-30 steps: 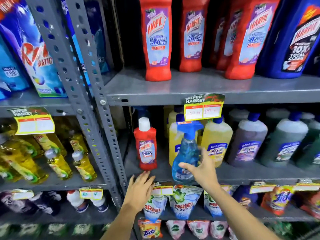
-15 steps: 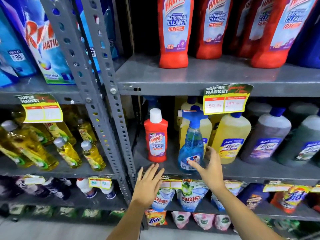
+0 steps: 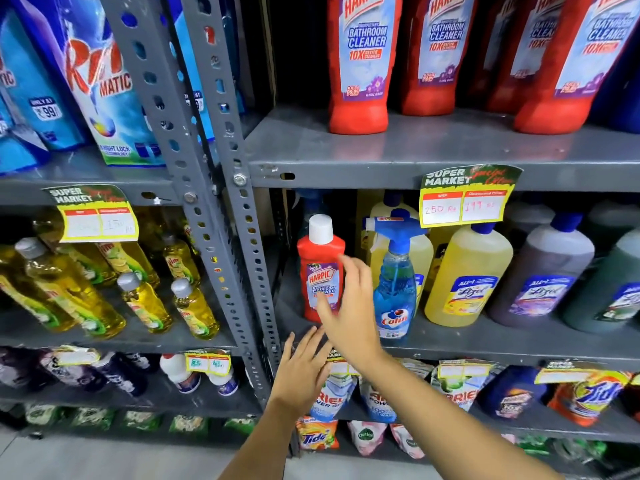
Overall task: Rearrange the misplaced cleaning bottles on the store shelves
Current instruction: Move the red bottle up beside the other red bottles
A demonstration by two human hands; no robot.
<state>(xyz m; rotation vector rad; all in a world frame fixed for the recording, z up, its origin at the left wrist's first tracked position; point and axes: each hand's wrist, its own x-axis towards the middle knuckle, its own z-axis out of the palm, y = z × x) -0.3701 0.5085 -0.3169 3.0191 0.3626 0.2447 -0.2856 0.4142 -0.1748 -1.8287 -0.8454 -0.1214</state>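
The small red bottle [image 3: 322, 268] stands upright on the middle shelf [image 3: 485, 336], at its left end, with the blue spray bottle [image 3: 396, 282] just beside it on the right. The right hand [image 3: 349, 306] is in front of it, its grip spread open and empty, fingers [image 3: 349, 268] across the label and right shoulder; I cannot tell whether they touch yet. The bottle lies straight ahead and slightly left of that palm, long axis vertical, so a sideways wrap round the body looks like what is called for. The left hand [image 3: 301, 370] is lower, flat and open at the shelf's front lip, holding nothing, so the right is nearer. Count: one small red bottle, one spray bottle, at least four large red bottles [image 3: 360, 64] on the shelf above, probably its proper place, three or more yellow jugs [image 3: 467, 275] behind and to the right, and two price tags [image 3: 467, 199] in full view
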